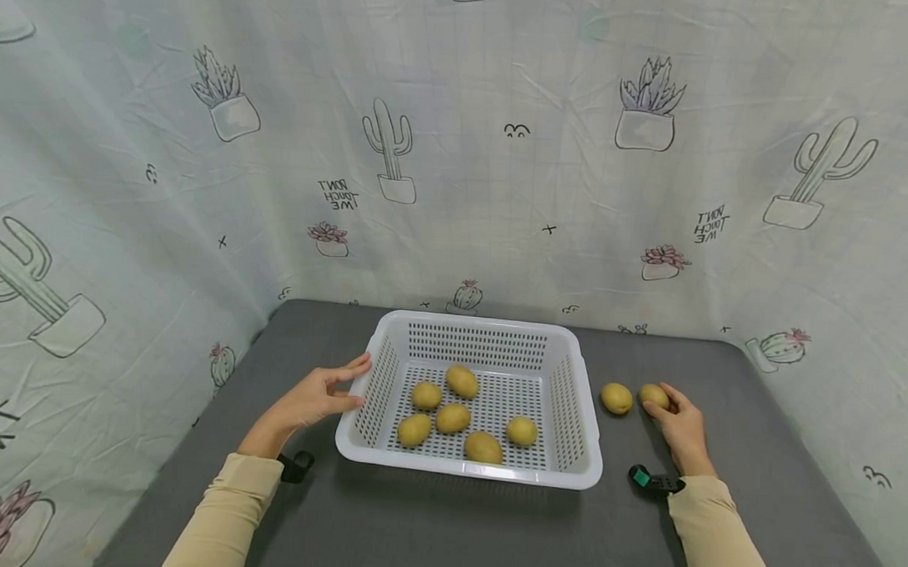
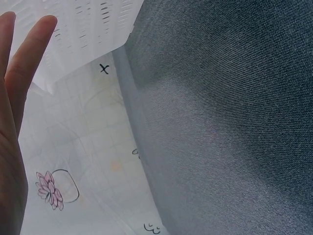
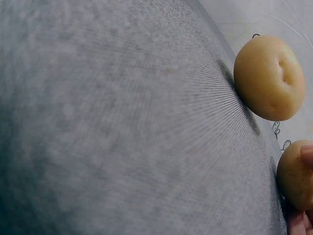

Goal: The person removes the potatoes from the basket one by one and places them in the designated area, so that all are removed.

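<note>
A white perforated plastic basket [image 1: 466, 472] stands in the middle of the table with several yellow potatoes [image 1: 453, 418] lying on its bottom. At its left rim is my left hand [image 1: 310, 402], thumb and fingers spread and fairly straight, fingertips at the rim. The left wrist view shows two of these fingers [image 2: 30, 61] extended beside the basket wall [image 2: 90, 34]. To the right of the basket, my right hand [image 1: 680, 425] holds a potato [image 1: 653, 396] between thumb and fingers, low at the tabletop. Another potato [image 3: 269, 77] lies just left of it, between it and the basket.
The table [image 1: 460, 534] has a dark grey cloth surface. A pale curtain [image 1: 457, 192] printed with cacti and potted plants hangs behind it and along both sides. Dark straps with small devices sit on the left wrist [image 1: 296, 466] and the right wrist [image 1: 656, 481].
</note>
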The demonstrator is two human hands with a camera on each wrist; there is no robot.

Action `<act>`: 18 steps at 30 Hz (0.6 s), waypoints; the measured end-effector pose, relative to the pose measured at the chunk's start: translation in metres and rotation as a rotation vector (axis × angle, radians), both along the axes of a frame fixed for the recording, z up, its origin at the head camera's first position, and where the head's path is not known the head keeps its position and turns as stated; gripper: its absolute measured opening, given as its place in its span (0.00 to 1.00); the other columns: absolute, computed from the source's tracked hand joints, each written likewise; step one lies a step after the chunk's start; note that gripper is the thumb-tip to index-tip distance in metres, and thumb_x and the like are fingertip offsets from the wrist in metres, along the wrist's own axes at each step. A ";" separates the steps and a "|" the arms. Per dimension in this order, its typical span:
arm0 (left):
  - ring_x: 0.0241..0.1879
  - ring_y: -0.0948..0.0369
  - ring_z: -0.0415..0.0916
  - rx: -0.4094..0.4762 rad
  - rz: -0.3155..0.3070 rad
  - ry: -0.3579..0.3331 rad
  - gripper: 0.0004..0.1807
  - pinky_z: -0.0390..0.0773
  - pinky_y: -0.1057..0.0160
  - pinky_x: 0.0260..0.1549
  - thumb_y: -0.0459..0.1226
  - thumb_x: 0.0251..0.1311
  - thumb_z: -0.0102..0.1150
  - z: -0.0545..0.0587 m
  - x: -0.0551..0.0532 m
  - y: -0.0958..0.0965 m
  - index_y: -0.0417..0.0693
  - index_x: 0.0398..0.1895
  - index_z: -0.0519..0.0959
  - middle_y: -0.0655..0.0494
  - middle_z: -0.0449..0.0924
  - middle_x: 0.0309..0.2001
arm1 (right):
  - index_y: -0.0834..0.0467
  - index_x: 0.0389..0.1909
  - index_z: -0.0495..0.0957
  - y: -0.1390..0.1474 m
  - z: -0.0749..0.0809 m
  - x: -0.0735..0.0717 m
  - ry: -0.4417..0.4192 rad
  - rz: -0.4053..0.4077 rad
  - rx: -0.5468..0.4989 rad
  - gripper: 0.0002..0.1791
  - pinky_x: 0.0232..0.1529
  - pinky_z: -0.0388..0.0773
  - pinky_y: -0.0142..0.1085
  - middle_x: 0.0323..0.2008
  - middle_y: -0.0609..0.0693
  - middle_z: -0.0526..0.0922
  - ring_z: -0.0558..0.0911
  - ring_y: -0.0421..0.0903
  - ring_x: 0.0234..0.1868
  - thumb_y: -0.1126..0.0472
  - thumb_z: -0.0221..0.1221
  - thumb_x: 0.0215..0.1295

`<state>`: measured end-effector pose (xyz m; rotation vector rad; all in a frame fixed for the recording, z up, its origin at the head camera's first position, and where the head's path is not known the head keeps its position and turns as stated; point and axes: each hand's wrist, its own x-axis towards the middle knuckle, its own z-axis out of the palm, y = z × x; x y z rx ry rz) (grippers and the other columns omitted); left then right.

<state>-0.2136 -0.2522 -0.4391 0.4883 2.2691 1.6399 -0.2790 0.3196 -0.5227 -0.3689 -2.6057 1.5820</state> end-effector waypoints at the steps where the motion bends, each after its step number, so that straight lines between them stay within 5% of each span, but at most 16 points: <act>1: 0.55 0.39 0.74 0.001 0.001 -0.003 0.39 0.78 0.65 0.44 0.32 0.60 0.60 0.000 0.000 0.000 0.33 0.71 0.52 0.43 0.37 0.75 | 0.64 0.72 0.55 0.000 0.000 0.001 -0.004 0.002 -0.004 0.35 0.40 0.62 0.17 0.67 0.67 0.61 0.69 0.51 0.60 0.60 0.55 0.67; 5: 0.55 0.38 0.73 -0.002 0.001 0.005 0.39 0.78 0.67 0.44 0.32 0.60 0.60 0.000 0.000 0.001 0.33 0.71 0.52 0.43 0.38 0.75 | 0.64 0.72 0.52 0.001 0.001 0.002 -0.016 -0.002 -0.029 0.36 0.41 0.61 0.18 0.68 0.68 0.59 0.64 0.58 0.64 0.62 0.55 0.67; 18: 0.55 0.39 0.73 -0.008 0.003 0.015 0.38 0.78 0.67 0.44 0.31 0.60 0.60 0.000 0.000 0.000 0.33 0.70 0.53 0.42 0.38 0.75 | 0.63 0.73 0.52 0.002 0.000 0.003 -0.023 -0.027 -0.036 0.37 0.41 0.61 0.17 0.68 0.67 0.60 0.65 0.55 0.63 0.61 0.55 0.68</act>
